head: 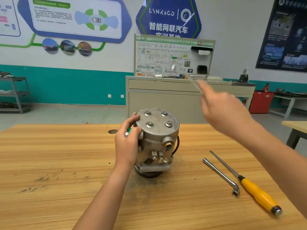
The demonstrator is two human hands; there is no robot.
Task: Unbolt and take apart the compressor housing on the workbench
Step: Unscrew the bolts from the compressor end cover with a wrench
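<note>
Compressor housing (157, 140) stands on end at frame centre on the wooden workbench (49, 163), pulley side down, flat end cap up with four flanged bolts (150, 124) showing. Cast metal, so it looks heavy and rigid and won't deform. The smooth rounded cap is likely slippery; the lumpy mid-body with brackets and ports should give better purchase.

Left hand (127, 143) grips the upper left flank, fingers curled round the cap rim, a sensible place to brace against turning torque. The base is narrow, so it is probably tippy under sideways wrench force. Brass port (168, 144) and thin black cable (177, 145) on the right side look like the fragile bits; avoid grabbing there.

Right hand (221, 110) is raised right of centre, motion-blurred, pinching a slim metal tool (194, 83); type can't be told.

Lower right on the bench lie an L-shaped socket wrench (221, 175) and a yellow-handled screwdriver (259, 195), side by side, well apart from the housing. Nothing blocks the bolts from above. Beige cabinet (166, 97) with a wiring board stands behind the bench, out of the way.
</note>
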